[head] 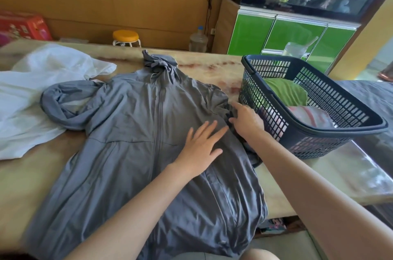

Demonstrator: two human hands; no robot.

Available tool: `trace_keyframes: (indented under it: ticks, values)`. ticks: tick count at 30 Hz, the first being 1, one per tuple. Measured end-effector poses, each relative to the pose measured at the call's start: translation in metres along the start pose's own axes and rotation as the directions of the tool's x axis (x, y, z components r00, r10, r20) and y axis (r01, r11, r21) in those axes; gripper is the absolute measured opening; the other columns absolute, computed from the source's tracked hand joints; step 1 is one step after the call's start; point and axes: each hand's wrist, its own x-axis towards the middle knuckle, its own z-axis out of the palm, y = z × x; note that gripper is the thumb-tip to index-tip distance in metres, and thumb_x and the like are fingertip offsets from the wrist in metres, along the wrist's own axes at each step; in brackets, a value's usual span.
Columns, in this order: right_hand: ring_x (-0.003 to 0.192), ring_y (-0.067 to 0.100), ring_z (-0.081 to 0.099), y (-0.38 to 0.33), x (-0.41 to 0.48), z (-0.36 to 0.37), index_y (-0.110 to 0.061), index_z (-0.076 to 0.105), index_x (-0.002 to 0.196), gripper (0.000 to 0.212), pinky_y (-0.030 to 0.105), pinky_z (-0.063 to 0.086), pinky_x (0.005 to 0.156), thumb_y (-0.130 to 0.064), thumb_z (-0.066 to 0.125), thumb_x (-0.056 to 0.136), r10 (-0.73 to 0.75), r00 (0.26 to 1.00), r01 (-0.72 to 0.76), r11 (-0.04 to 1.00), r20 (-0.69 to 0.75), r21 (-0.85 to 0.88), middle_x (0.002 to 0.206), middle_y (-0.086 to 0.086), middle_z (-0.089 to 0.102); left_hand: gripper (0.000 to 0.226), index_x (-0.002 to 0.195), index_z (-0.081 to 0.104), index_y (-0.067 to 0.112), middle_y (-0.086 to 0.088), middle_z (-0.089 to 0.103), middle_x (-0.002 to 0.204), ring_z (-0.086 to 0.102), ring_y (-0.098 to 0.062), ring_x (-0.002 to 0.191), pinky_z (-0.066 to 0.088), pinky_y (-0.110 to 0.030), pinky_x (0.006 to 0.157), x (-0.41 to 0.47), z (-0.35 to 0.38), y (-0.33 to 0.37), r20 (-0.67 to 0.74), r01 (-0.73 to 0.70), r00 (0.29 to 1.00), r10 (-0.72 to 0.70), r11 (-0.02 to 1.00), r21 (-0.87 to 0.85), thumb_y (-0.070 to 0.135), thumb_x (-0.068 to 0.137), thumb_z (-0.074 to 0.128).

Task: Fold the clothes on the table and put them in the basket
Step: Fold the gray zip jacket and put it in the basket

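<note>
Partway: folded clothes (285,91) in basket (319,144), grey jacket (131,127) unfolded on counter (212,68), left grip (202,144) flat and released, right grip (247,119) pinching the jacket, white garment (32,93) left.

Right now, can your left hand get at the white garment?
Probably yes. The left hand lies flat on the grey jacket; the white garment lies uncovered to its left, only the jacket's sleeve overlapping it.

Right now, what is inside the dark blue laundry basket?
A green garment lies toward the back of the dark blue laundry basket, with a pink-and-white striped cloth nearer the camera. Anything under them, and the basket floor, is covered.
</note>
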Motion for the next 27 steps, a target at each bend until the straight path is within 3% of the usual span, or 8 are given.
trace_keyframes:
  ticks: [5,7,11,14,16,20,23,27]
  values:
    - [0.112,0.035,0.056,0.007,0.011,0.011,-0.012,0.052,0.127,0.040,0.040,0.047,0.086,-0.004,0.056,0.088,-0.007,0.997,0.013,0.997,0.077,-0.076,0.122,0.015,0.059,0.055,0.151,0.013,0.034,0.008,0.001,0.160,0.004,-0.012,0.146,0.001,-0.052,0.117,0.013,0.006,-0.003,0.141,-0.049,0.989,0.045,0.999,0.024,0.039,0.101,0.035]
    - [0.110,0.034,0.056,0.004,0.014,0.007,-0.009,0.059,0.120,0.037,0.040,0.048,0.082,0.006,0.052,0.087,-0.154,0.988,0.145,0.970,-0.033,-0.193,0.121,0.014,0.057,0.058,0.151,0.008,0.036,0.010,-0.007,0.159,0.006,-0.010,0.145,0.002,-0.049,0.118,0.008,0.009,-0.011,0.151,-0.018,0.988,0.024,0.999,-0.042,0.039,0.101,0.036]
    - [0.088,0.033,0.061,-0.016,0.036,-0.021,0.002,0.069,0.081,0.022,0.033,0.049,0.056,0.006,0.076,0.061,-0.481,0.796,0.267,0.824,-0.368,-0.500,0.090,0.015,0.061,0.058,0.151,0.007,0.032,0.006,0.002,0.160,0.000,-0.008,0.146,-0.005,-0.050,0.117,0.007,0.013,-0.016,0.191,0.007,0.982,0.003,0.999,-0.052,0.042,0.101,0.033]
    - [0.122,0.034,0.041,-0.025,0.045,-0.036,-0.002,0.064,0.112,0.027,0.040,0.038,0.094,0.000,0.054,0.088,-0.378,0.905,0.249,0.842,-0.195,-0.478,0.119,0.017,0.054,0.055,0.151,0.011,0.036,0.006,0.007,0.159,-0.003,-0.012,0.146,-0.007,-0.056,0.115,0.018,0.013,-0.008,0.187,0.029,0.982,-0.014,0.996,-0.079,0.047,0.100,0.028]
    - [0.134,0.033,0.028,-0.025,0.051,-0.038,-0.011,0.054,0.128,0.037,0.040,0.027,0.107,-0.003,0.047,0.093,-0.235,0.972,0.206,0.879,-0.014,-0.431,0.137,0.017,0.043,0.054,0.150,0.013,0.036,0.006,0.009,0.159,-0.006,-0.012,0.146,-0.008,-0.057,0.114,0.024,0.014,-0.004,0.206,0.035,0.978,-0.018,0.996,-0.083,0.049,0.100,0.025]
    - [0.116,0.032,0.050,-0.020,0.063,-0.025,-0.015,0.056,0.122,0.031,0.039,0.042,0.093,-0.013,0.056,0.091,-0.229,0.972,0.232,0.920,0.047,-0.316,0.122,0.014,0.058,0.055,0.151,0.013,0.033,0.005,0.006,0.160,-0.011,-0.013,0.146,-0.011,-0.057,0.114,0.033,0.020,-0.005,0.180,0.035,0.983,-0.022,0.997,-0.068,0.050,0.100,0.025]
    - [0.119,0.031,0.048,-0.016,0.072,-0.012,-0.017,0.054,0.127,0.042,0.040,0.040,0.094,-0.035,0.062,0.090,-0.189,0.978,0.208,0.937,0.094,-0.279,0.123,0.013,0.058,0.058,0.151,0.009,0.033,0.003,-0.001,0.160,-0.012,-0.014,0.146,-0.012,-0.056,0.114,0.038,0.022,-0.006,0.174,0.062,0.983,-0.057,0.998,-0.027,0.051,0.099,0.026]
    - [0.129,0.032,0.040,-0.012,0.084,0.002,-0.024,0.036,0.144,0.066,0.043,0.040,0.098,-0.040,0.065,0.087,-0.211,0.971,0.230,0.950,0.108,-0.212,0.136,0.013,0.050,0.060,0.151,0.005,0.032,0.002,-0.006,0.160,-0.013,-0.017,0.146,-0.011,-0.058,0.113,0.047,0.017,-0.010,0.186,0.110,0.976,-0.112,0.994,0.022,0.053,0.099,0.023]
